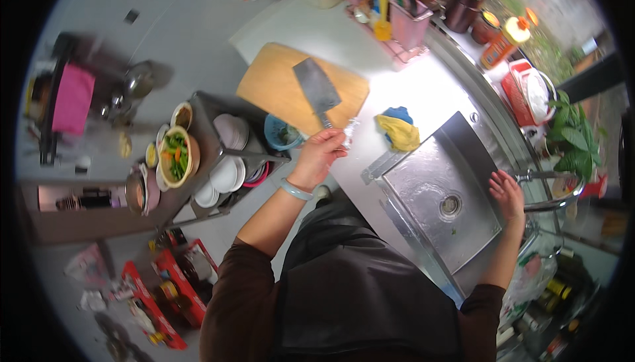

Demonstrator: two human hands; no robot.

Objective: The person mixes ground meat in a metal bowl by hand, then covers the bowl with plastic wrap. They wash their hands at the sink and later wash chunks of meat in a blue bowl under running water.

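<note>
My left hand (321, 156), with a pale bangle at the wrist, has its fingers closed on a shiny crinkled piece (351, 133), whose material I cannot make out. Just beyond those fingers a cleaver (317, 84) lies flat on a wooden cutting board (268, 74), its handle pointing towards me and partly hidden by the hand. My right hand (507, 194) is over the far side of the steel sink (421, 188), beside the chrome faucet (555, 206); its fingers are apart and hold nothing. Wet metal surrounds the sink's drain (450, 205).
A yellow and blue cloth (398, 129) lies at the sink's corner. Pink utensil holders (409, 22) stand at the back. Left of me, a dark shelf rack (206, 151) carries stacked bowls (231, 131) and a bowl of green vegetables (174, 157). A potted plant (575, 139) stands behind the faucet.
</note>
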